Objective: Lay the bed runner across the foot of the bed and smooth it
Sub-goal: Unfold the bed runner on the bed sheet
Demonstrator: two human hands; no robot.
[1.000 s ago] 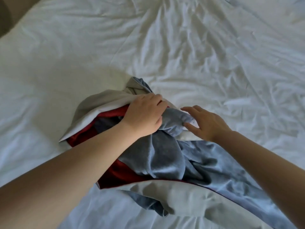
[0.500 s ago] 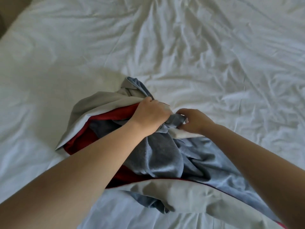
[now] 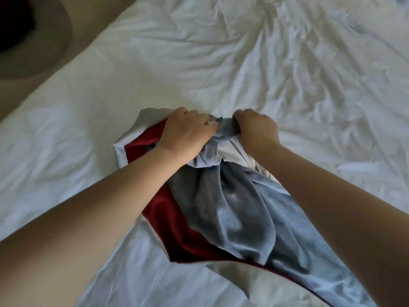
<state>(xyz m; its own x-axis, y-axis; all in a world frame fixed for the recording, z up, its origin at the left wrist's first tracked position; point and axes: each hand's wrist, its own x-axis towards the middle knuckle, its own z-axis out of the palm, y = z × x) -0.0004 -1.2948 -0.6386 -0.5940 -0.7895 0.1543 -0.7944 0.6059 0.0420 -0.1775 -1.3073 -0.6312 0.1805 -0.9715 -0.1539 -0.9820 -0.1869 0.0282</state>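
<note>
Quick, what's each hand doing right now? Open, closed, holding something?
Left hand: closed, gripping the bunched bed runner.
Right hand: closed, gripping the same bunched end of the bed runner.

We see a bed [image 3: 199, 69] under a white sheet. It is creased all over, with the deepest wrinkles fanning across its far right part and the left part smoother. Its left edge runs slantwise from near left to far middle. On the sheet, close to us and about the middle, lies the bed runner [image 3: 232, 209], bunched in a heap. Blue-grey plush is uppermost, a dark red band runs along its left side, and pale grey lining shows at the far left corner and near edge.
</note>
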